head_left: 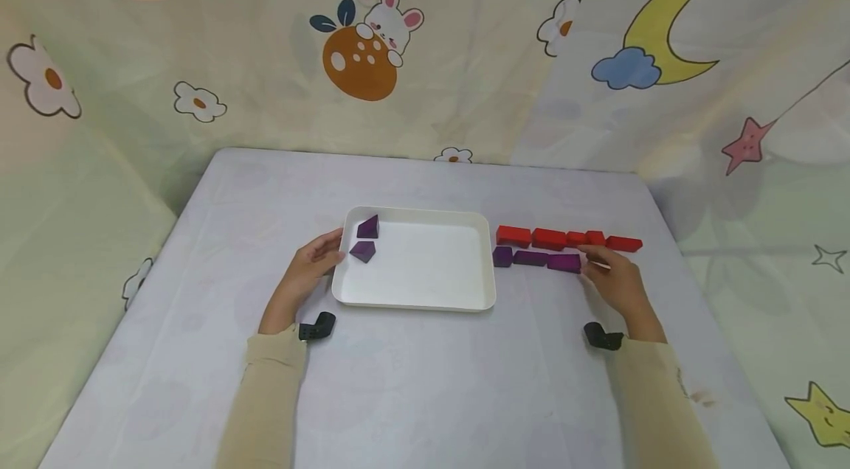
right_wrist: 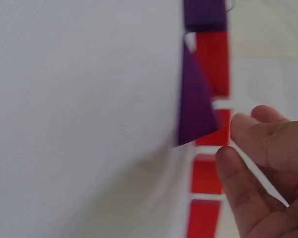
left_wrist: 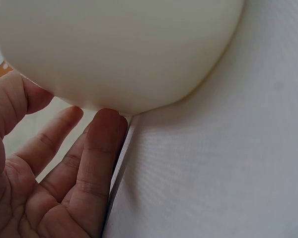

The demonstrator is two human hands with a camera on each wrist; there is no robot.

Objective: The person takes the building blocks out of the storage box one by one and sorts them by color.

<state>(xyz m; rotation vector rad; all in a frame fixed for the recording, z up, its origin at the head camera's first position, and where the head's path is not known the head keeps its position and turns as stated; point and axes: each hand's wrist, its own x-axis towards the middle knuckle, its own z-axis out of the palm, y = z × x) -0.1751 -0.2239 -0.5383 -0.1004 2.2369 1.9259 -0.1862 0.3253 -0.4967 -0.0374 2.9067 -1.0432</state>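
Observation:
At the left end of a white tray point(head_left: 425, 262), my left hand point(head_left: 315, 259) holds the rim; in the left wrist view its thumb and fingers point(left_wrist: 97, 148) meet the tray's outer wall point(left_wrist: 129, 54). Two purple blocks point(head_left: 363, 251) lie inside the tray near that end. On the right, my right hand point(head_left: 614, 281) hovers by the near end of a purple block point(head_left: 563, 262), which shows as a wedge-like shape point(right_wrist: 196, 101) in the right wrist view. Its thumb and fingertips point(right_wrist: 243, 124) are apart from that block and hold nothing.
Two other purple blocks point(head_left: 530, 258) continue that row toward the tray. Behind it runs a row of several red blocks point(head_left: 548, 239). Everything stands on a white-covered table point(head_left: 425, 380), with a patterned cloth point(head_left: 478, 49) hanging behind. Black wrist devices point(head_left: 317, 327) sit at both cuffs.

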